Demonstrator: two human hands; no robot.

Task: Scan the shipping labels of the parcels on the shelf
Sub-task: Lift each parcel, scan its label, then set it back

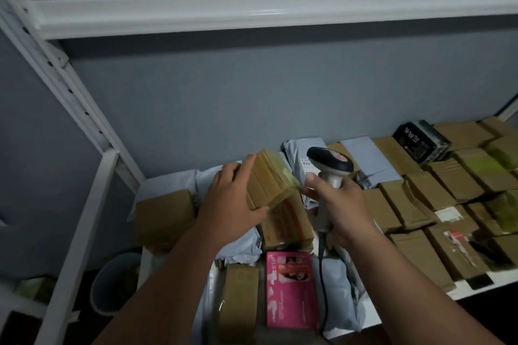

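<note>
Parcels cover almost the whole shelf (476,287): brown cartons in rows toward its right edge, grey mailer bags (308,165) along the back edge, and a pink box (290,288) at the front edge. Left hand (228,199) grips a small taped carton (270,182) and holds it lifted and tilted above the other parcels near the shelf's left part. Right hand (340,204) is closed around the handle of a barcode scanner (330,165), whose head sits just beside this carton. I judge the scanning is in the middle of one parcel, but its label is not visible from this side, so perhaps it is being turned to find it. How many parcels are already scanned cannot be told; many cartons lie untouched on the right.
</note>
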